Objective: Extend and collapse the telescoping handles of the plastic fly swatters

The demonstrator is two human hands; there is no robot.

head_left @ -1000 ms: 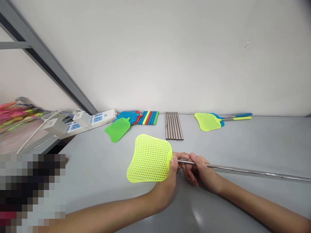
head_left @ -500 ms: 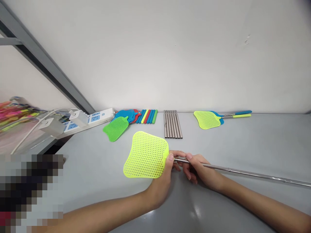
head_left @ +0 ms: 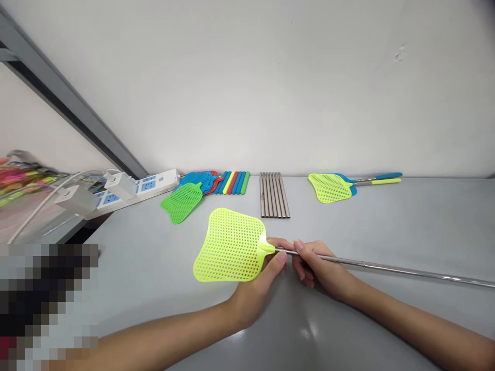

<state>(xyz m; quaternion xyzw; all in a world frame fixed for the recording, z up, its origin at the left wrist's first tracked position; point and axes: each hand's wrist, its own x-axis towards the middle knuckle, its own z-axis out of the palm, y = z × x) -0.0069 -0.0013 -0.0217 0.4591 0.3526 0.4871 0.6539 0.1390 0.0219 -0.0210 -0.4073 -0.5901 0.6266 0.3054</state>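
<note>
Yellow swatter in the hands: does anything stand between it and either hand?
Nothing visible: the left hand is at the neck of the yellow swatter, the right hand on its metal rod. The metal tubes lie farther back on the table, apart from both hands.

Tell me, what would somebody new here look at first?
Probably the big yellow swatter head, low in the middle, with a shiny metal rod running from its neck off the right edge. Then the row of colourful handles near the wall, between piled swatter heads and silver tubes. Farther right, a yellow swatter partly covers a blue swatter.
</note>
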